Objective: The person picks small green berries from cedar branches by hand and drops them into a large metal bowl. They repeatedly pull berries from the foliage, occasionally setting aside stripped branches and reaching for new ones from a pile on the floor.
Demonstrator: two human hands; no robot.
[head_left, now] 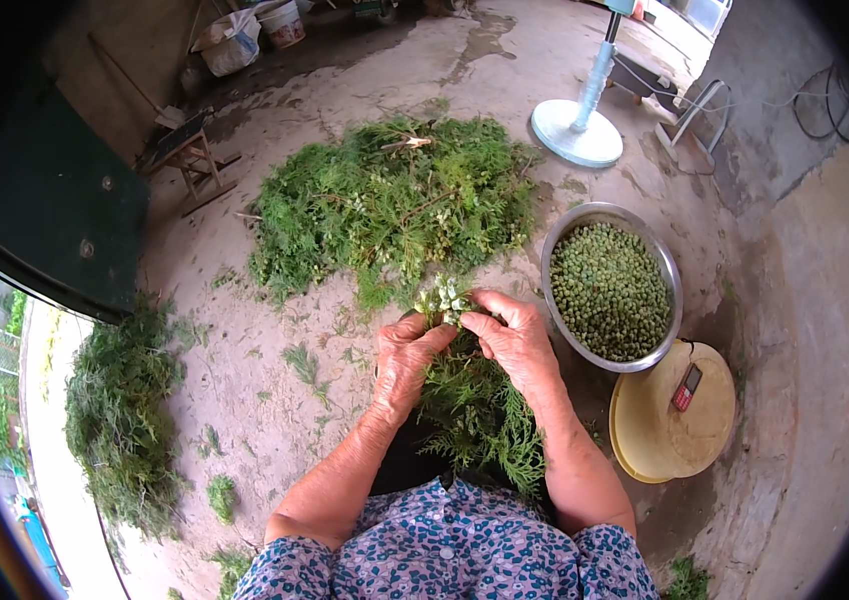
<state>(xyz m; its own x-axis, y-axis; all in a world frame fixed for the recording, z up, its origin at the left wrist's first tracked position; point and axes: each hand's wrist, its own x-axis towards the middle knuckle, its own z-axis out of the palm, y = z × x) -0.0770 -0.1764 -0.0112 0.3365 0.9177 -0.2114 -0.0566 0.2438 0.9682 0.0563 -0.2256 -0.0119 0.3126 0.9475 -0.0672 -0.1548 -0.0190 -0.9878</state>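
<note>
1. Sprig [441,296] with pale green cones, held up just left of the metal basin as the person sits; leafy green foliage [484,415] hangs below the hands.
2. Left hand [406,360] has thumb and fingertips pinched on the sprig, on its side away from the basin.
3. Right hand [516,340], nearer the basin, grips the same sprig between thumb and fingers.
4. That metal basin [594,358], wide and round, holds a broad heap of small green cones [609,290].
5. Near side of the basin, a round yellow thing [659,440] sits partly beneath its rim in my view, with a red-and-black phone [687,387] on top.
6. Left of the basin, beyond the hands, spreads a big pile of cut branches [384,220].
7. Far beyond the basin, to its left, stand a white bucket [282,25] and a whitish sack [229,45]; I can't tell their contents.
</note>
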